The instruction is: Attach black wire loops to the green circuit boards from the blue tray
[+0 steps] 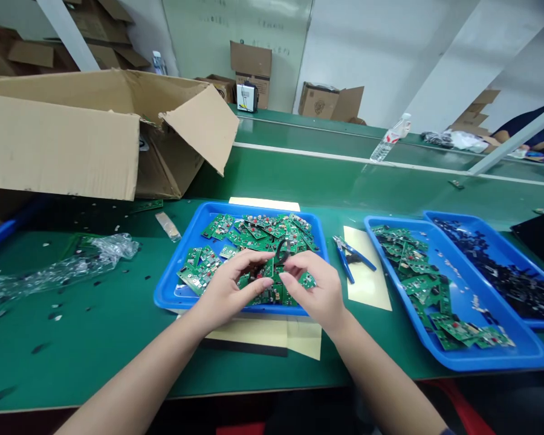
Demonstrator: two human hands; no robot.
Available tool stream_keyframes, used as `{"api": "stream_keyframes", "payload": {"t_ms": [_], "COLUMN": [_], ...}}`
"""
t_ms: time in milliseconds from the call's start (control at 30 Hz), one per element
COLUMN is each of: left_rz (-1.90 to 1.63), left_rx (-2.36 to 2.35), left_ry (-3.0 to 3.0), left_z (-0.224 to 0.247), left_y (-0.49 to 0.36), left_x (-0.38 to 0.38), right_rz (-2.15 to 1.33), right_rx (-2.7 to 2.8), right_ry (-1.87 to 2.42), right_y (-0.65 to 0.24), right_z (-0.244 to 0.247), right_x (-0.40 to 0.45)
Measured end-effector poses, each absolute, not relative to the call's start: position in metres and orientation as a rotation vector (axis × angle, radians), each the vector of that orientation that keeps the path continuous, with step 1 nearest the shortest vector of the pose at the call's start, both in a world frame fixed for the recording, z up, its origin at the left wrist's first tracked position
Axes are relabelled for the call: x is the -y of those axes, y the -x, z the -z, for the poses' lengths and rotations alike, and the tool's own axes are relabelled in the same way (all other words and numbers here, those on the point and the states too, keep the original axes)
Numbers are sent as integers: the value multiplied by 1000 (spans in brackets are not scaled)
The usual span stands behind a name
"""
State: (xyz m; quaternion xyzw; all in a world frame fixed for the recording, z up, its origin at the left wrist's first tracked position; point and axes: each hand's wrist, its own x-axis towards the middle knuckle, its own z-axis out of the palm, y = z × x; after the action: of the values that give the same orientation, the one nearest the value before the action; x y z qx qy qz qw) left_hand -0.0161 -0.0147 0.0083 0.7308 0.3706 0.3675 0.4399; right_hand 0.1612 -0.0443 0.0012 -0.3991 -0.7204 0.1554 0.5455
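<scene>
Both of my hands are over a blue tray (163,290) heaped with green circuit boards (199,272). Between thumb and fingers, my left hand (231,281) grips a circuit board (271,267), held on edge above the pile. My right hand (317,287) is closed in a pinch just right of that board, at a thin black looped strip (281,249) that curves up from the fingertips. Whether the strip is still joined to the board I cannot tell. Blue-handled cutters (351,257) lie spread to the right of the tray.
At the right, one blue tray (457,359) holds more boards and another (537,323) holds small black parts. A big open carton (58,145) stands back left, near crumpled clear plastic (100,254). A water bottle (390,139) stands behind. Yellow paper (367,284) lies under the cutters.
</scene>
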Motion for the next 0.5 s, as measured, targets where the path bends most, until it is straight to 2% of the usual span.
{"api": "stream_keyframes", "payload": {"t_ms": [233,433,500], "left_rz": [-964,-1014,-1074], "left_rx": [-840,-849,-871], "left_ry": [-1984,-2050,-2072], "left_z": [-6,0,3], "left_y": [16,16,17], "left_x": [13,12,10], "right_rz": [-381,-140,-180], "right_rx": [1689,1876,1886], "right_ry": [972,847,825], "right_y": [-159,-160,-159], "right_z": [-1,5,7], "right_x": [44,43,45]}}
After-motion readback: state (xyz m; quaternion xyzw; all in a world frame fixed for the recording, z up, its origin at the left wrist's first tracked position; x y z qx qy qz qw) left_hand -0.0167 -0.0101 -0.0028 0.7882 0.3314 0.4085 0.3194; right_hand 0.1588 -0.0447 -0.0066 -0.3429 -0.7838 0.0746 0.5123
